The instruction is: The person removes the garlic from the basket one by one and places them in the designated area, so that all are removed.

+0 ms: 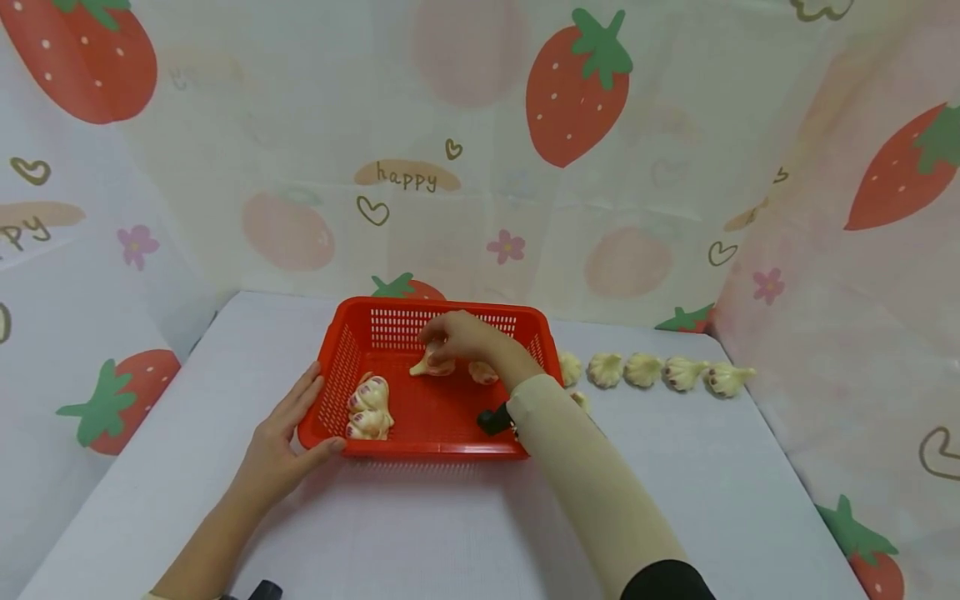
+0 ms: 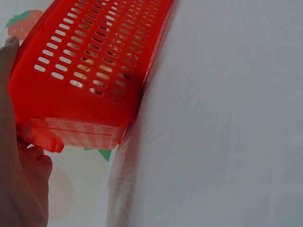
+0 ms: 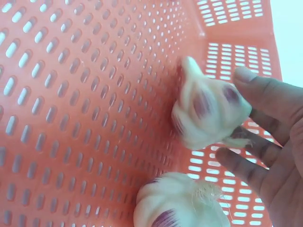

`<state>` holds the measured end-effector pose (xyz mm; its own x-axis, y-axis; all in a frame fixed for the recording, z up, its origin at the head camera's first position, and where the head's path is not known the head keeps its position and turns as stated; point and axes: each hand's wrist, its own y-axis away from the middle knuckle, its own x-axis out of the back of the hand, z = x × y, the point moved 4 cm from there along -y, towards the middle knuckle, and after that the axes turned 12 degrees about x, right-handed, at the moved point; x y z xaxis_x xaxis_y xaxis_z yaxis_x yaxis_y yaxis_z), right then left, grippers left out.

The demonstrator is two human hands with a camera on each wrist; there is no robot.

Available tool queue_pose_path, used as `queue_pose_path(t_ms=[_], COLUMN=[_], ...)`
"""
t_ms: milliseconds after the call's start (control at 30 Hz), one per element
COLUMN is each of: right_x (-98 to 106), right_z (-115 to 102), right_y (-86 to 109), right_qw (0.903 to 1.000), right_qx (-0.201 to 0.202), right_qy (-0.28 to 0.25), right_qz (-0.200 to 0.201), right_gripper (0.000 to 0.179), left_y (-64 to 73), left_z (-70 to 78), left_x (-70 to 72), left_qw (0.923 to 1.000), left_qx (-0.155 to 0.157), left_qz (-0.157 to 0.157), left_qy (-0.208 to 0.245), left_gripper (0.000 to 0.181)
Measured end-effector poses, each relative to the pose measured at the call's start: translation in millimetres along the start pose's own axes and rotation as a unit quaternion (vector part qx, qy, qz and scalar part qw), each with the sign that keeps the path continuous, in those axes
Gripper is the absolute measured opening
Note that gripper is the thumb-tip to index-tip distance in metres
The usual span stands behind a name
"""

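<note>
A red plastic basket (image 1: 442, 450) with slotted walls stands on the white table. My left hand (image 1: 281, 450) grips its left end, the thumb on the front rim and the fingers along the side; the left wrist view shows fingers curled below the rim. Inside the basket, my right hand (image 1: 468, 337) pinches a garlic bulb (image 3: 208, 111) between thumb and fingers, low down near the far wall. Another garlic bulb (image 1: 482, 372) lies just to the right of it. More garlic (image 1: 369, 408) is grouped at the basket's left side.
To the right of the basket, several garlic bulbs (image 1: 643, 369) lie in a row on the table (image 1: 675, 475). One pale piece (image 1: 580, 400) beside the basket is partly hidden by my right sleeve (image 1: 592, 483). Strawberry-printed cloth (image 1: 480, 192) hangs around the table.
</note>
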<state>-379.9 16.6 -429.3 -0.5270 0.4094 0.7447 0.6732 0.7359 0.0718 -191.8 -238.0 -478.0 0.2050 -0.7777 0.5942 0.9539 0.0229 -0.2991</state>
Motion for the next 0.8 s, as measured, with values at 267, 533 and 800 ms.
queue_pose_path(t_ms=[267,533,800], right_x=[-5.8,-12.6,-12.9], right_z=[0.3,0.3,0.6], right_y=[1.2,7.3,11.0], right_qw=[0.9995,0.9944,0.9938], right_qx=[-0.017,-0.063,-0.073], right_qy=[-0.013,-0.052,-0.025], right_qz=[-0.025,-0.067,-0.079], right_gripper=[0.047,0.055,0.052], left_y=[-0.7,1.5,1.5], left_z=[-0.5,-0.8,0.0], left_x=[-0.7,0.7,1.2], left_qw=[1.0,1.0,0.9999], left_qx=[0.002,-0.007,-0.011], left_qz=[-0.002,-0.001,0.002], left_qy=[-0.005,-0.002,0.0], left_gripper=[0.096,0.096,0.096])
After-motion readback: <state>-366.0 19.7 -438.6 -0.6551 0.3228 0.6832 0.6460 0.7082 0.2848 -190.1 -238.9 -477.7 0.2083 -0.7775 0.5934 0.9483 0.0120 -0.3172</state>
